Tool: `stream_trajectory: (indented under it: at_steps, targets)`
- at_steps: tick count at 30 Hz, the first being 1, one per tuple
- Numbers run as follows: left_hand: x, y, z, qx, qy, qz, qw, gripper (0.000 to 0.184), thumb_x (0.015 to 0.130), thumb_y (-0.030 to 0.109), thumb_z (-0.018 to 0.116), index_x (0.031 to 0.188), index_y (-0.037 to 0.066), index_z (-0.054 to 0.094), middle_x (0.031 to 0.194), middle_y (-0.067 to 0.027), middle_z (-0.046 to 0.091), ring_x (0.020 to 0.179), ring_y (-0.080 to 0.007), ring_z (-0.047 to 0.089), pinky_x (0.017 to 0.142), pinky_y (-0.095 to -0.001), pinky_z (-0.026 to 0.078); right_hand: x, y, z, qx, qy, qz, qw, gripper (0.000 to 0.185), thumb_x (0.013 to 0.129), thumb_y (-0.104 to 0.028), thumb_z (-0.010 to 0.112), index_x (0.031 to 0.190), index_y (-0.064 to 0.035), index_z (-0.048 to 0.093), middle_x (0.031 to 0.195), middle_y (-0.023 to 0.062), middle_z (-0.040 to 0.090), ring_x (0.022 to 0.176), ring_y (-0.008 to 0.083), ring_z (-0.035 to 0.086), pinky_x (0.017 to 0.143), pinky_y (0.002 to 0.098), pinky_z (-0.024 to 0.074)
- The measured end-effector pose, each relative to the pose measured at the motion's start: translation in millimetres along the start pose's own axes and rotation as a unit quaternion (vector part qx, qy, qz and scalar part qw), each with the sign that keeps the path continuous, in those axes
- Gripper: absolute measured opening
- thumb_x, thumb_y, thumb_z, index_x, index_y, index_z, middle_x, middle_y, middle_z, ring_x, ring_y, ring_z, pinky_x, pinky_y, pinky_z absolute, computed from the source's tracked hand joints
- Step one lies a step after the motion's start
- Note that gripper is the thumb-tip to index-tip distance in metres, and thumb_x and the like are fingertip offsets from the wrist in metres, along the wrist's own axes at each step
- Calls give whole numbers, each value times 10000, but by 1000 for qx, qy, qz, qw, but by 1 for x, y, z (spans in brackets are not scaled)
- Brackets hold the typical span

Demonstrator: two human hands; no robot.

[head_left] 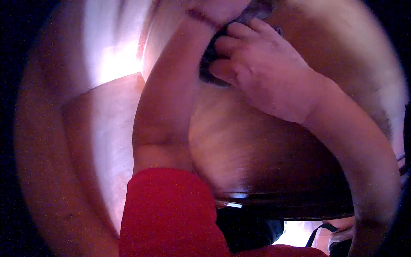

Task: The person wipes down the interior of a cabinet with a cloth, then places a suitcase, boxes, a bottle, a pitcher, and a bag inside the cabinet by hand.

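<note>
The right hand (267, 70) curls closed on the dark cloth (208, 58), toward the tabletop's (231, 141) far side; the left hand (224, 8), cropped, I can't tell. An even, low grip looks best for steady control.

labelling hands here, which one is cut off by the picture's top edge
The left hand, the one beyond the red sleeve, is cut off there; the right hand lies wholly below that edge.

Short red sleeve (167, 210), bare left forearm (167, 98), thin dark band-like line (202, 18) across the wrist (209, 13), bare hands (269, 64).
</note>
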State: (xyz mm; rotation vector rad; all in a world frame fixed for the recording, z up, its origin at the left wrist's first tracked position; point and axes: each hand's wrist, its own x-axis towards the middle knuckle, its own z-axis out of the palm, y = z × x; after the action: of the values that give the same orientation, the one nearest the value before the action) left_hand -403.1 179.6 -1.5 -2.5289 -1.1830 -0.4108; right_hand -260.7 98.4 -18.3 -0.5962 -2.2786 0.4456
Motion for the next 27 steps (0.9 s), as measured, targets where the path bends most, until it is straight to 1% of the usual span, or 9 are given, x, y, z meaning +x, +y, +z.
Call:
stream_trajectory:
  at_steps: [3,6,9,11,13,15,17,21,27]
  targets:
    - [-27,-92,38,32,-16,-52,998,346,754,211,579,1057,44,558,989,-173,592,877,-348,568,791,-396,458,27,73,27,71,-28,-6,997,118,719,-163,487,770,-124,586,809,31,509,859,205,478,764,362,366]
    - [-122,-177,6,23,-54,-239,969,375,656,59,575,1029,101,573,970,-132,576,950,-333,514,829,-393,422,32,83,22,82,-47,-12,995,90,714,-160,490,738,-116,564,801,40,502,844,209,478,741,343,379]
    - [-165,-192,-18,85,-131,-394,906,404,714,204,546,1112,140,519,1098,-177,505,1027,-352,469,890,-466,352,29,88,19,136,17,-37,990,75,706,-145,493,725,-113,557,796,40,501,837,215,478,720,328,385]
    - [-160,-207,5,82,-121,-383,912,418,723,247,543,1128,152,506,1123,-182,489,1044,-355,458,889,-484,344,48,101,19,47,-58,-29,997,61,705,-125,491,717,-100,545,791,43,500,823,227,480,699,322,393]
    - [-187,-201,-92,227,-177,-448,846,408,743,277,529,1123,133,503,1132,-192,483,1056,-365,448,873,-496,347,108,34,4,96,-29,-60,993,47,694,-122,510,717,-94,541,781,47,500,813,233,481,697,330,398]
    - [-232,-162,-135,215,-148,-399,879,374,771,249,499,1092,57,491,1173,-208,454,1074,-385,428,854,-520,343,124,16,10,139,16,-83,987,47,683,-119,530,717,-87,536,771,50,500,802,238,483,695,339,403]
    - [-232,-75,-156,191,-187,-485,833,354,719,155,510,1054,42,491,1107,-201,468,1052,-400,406,872,-515,317,111,8,12,139,-37,-109,984,88,650,-119,576,714,-78,532,755,61,507,795,247,496,698,348,414]
    - [-218,37,-174,173,-164,-494,836,340,683,74,488,1021,42,506,1075,-193,469,1001,-381,412,874,-467,302,106,3,10,168,-78,-85,979,131,616,-122,609,713,-73,537,755,67,521,809,251,511,708,350,421]
    - [-242,3,-159,22,-38,-535,844,287,693,52,482,974,20,532,998,-206,508,964,-361,456,824,-442,362,91,-13,10,125,-51,-76,988,60,696,-150,555,735,-110,578,793,41,539,836,215,524,725,346,418]
